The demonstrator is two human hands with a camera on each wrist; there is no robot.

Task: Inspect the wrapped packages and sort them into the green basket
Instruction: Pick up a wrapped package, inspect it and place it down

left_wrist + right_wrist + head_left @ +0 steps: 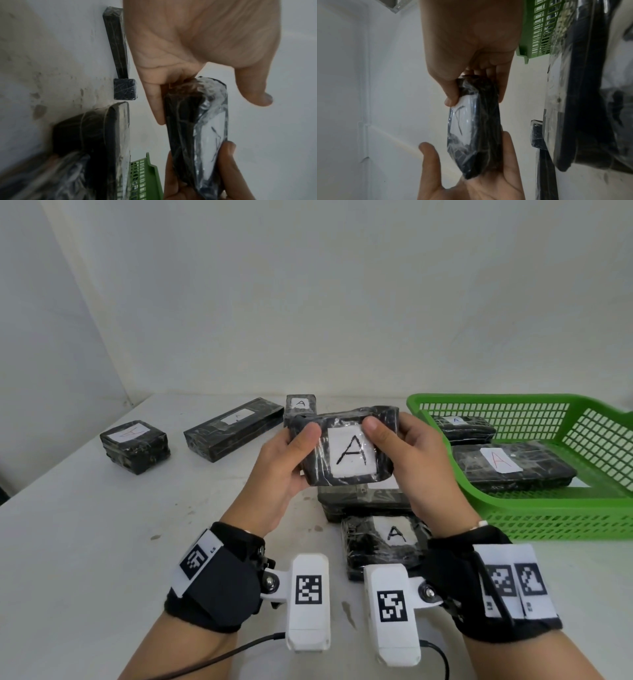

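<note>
- Pkg marked "A" (346, 450) held up betw. both hands, above table (85, 542) center.
- Left hand (284, 470) grips its left end; right hand (418, 463) its right end.
- Green basket (548, 508) at table's right edge.

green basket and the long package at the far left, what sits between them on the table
In the head view, a small upright package marked A stands between the long package and the green basket; nearer the camera, both hands hold up another A package.
</note>
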